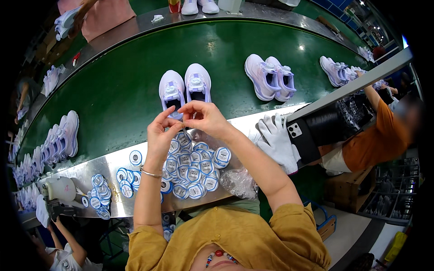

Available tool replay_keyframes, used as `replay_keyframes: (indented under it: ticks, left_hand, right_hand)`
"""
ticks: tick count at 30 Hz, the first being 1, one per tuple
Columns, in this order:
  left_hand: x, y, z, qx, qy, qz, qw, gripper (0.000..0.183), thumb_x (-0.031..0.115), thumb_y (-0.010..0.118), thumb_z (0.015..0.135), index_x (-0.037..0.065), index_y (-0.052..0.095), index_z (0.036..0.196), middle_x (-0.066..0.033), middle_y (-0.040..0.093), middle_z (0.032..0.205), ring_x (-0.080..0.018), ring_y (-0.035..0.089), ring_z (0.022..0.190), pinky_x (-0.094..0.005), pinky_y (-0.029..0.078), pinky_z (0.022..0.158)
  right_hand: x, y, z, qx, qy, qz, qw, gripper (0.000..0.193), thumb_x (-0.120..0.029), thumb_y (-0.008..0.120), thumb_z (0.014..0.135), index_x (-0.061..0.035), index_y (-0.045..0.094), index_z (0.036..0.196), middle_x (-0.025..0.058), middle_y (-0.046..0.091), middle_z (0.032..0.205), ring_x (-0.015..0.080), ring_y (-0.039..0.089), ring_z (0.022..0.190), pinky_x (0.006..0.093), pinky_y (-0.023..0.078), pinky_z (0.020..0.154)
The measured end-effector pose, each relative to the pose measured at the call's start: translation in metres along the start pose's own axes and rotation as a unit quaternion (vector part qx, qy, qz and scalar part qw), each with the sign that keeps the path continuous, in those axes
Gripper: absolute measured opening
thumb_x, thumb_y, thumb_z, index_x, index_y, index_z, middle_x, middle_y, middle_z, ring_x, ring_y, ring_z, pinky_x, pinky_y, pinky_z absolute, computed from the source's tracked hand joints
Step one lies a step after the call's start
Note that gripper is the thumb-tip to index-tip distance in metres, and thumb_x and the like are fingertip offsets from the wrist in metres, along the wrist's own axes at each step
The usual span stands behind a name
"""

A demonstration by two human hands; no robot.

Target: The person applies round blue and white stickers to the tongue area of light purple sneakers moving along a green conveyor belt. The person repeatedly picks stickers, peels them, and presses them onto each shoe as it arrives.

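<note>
My left hand and my right hand meet over the metal ledge, each with thumb and fingers pinched together. Something small and thin, perhaps a cord, is between the fingertips, too small to make out. Right below them lies a heap of round white tags with blue rims; whether the topmost one is attached to what I pinch, I cannot tell. Just beyond my fingers a pair of white and lilac sneakers stands on the green conveyor belt, toes pointing away, partly hidden by my hands.
More sneakers stand to the right, with rows of shoes at left. White gloves and a dark phone lie right of me, near crumpled clear plastic. A slanted metal bar crosses the right side. Co-workers are nearby.
</note>
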State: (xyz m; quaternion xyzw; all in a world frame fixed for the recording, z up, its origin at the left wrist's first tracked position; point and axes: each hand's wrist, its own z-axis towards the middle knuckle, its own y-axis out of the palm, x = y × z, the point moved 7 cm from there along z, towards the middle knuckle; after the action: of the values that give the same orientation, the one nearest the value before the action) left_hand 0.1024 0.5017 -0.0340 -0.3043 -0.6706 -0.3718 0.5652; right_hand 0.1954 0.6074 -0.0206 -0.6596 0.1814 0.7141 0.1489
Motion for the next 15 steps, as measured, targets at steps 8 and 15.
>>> replay_keyframes:
  ticks: [8, 15]
  left_hand:
    - [-0.006, -0.007, 0.002, -0.008, -0.003, -0.047, 0.999, 0.044, -0.007, 0.062, 0.08, -0.006, 0.052, 0.122, -0.0059, 0.064, 0.082, -0.0122, 0.061, 0.076, -0.0232, 0.05, 0.074]
    - [-0.001, 0.001, -0.003, -0.001, 0.022, 0.044, 0.999, 0.028, -0.001, 0.062, 0.084, -0.004, 0.06, 0.112, -0.0037, 0.063, 0.084, -0.0105, 0.059, 0.078, -0.0217, 0.047, 0.075]
  right_hand:
    - [-0.014, 0.013, 0.01, -0.107, -0.046, -0.036, 0.993, 0.025, -0.007, 0.067, 0.075, -0.0033, 0.065, 0.1, -0.0014, 0.056, 0.073, 0.0065, 0.052, 0.069, 0.0214, 0.041, 0.063]
    - [-0.024, -0.008, -0.01, 0.041, -0.094, -0.17, 0.98, 0.019, -0.007, 0.067, 0.078, -0.0004, 0.066, 0.096, 0.0067, 0.064, 0.078, 0.012, 0.059, 0.07, 0.0254, 0.047, 0.064]
